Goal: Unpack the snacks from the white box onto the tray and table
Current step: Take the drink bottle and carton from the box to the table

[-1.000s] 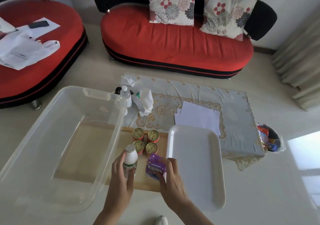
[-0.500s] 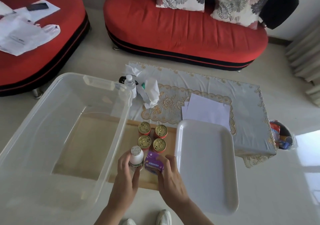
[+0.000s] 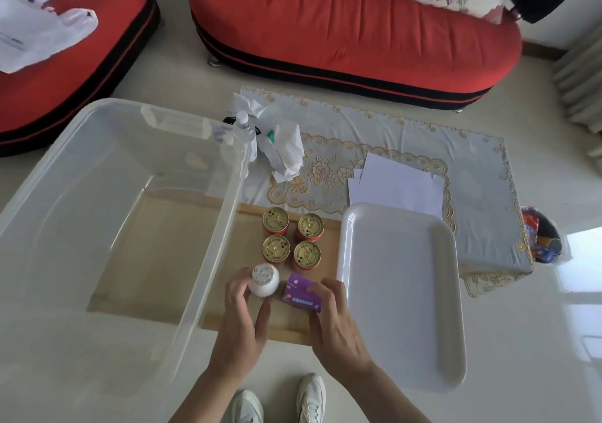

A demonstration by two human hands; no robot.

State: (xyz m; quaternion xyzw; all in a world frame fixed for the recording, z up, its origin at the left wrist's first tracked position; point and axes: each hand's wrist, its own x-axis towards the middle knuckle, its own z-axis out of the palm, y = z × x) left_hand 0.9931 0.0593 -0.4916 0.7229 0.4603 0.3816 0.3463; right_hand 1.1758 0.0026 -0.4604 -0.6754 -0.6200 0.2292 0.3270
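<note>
Head view: the left hand (image 3: 241, 318) wraps a white bottle (image 3: 264, 280), hiding its lower body; the right hand (image 3: 335, 321) grips a purple snack carton (image 3: 301, 295), its print too blurred to read. Both stand on the wooden bench (image 3: 247, 227) beside four gold-lidded cans (image 3: 292, 239), between the clear box (image 3: 114, 227) and white tray (image 3: 400, 292). Red sofas (image 3: 351, 31) are cut off above.

bare forearms, no sleeves in view, white sneakers (image 3: 280, 403) with grey panels

Light: bright daylight, glare patch on the floor (image 3: 583, 259) at right.
Focus: soft throughout.
Edges: wide-angle bending.
</note>
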